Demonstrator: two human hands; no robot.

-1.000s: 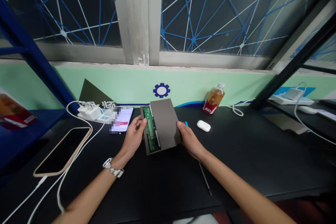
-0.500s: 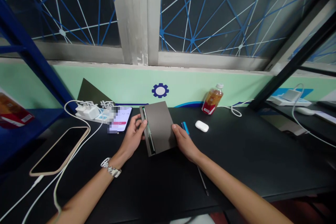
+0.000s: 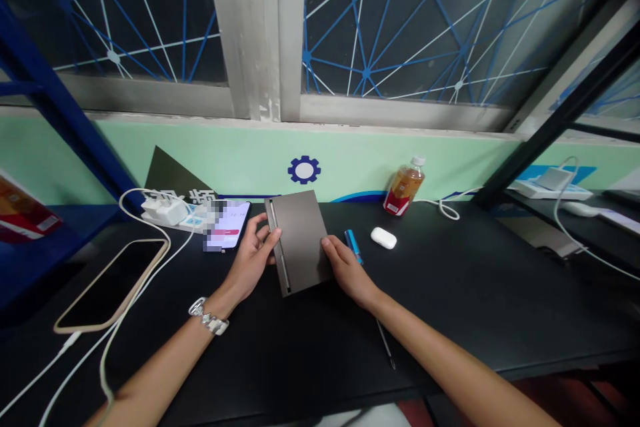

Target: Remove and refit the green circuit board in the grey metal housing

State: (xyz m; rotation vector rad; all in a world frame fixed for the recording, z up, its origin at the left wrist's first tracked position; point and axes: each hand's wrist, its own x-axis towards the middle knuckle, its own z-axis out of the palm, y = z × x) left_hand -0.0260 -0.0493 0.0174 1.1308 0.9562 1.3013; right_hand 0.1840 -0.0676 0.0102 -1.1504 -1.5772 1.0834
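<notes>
Both of my hands hold a flat, grey rectangular case (image 3: 303, 240), tilted above the black desk. A narrow slot runs along its left side. My left hand (image 3: 255, 250), with a silver watch (image 3: 210, 319) on the wrist, grips that slotted side, thumb on top and fingers curled behind. On the right edge, my right hand (image 3: 347, 270) is closed with its thumb on the top face. Just past it lies what looks like a screwdriver with a blue handle (image 3: 353, 247); my right hand and wrist hide its middle.
A white earbud case (image 3: 383, 238) and a drink bottle (image 3: 404, 187) stand to the right. Leftward are a lit phone (image 3: 231, 223), a dark phone (image 3: 113, 287), a power strip (image 3: 173, 211) and white cables (image 3: 113, 330). The green wall (image 3: 350, 160) rises behind the desk (image 3: 480, 293).
The case's grey top panel has shifted left, so the slot is narrower and the green part inside no longer shows. My right hand has moved slightly left with it.
</notes>
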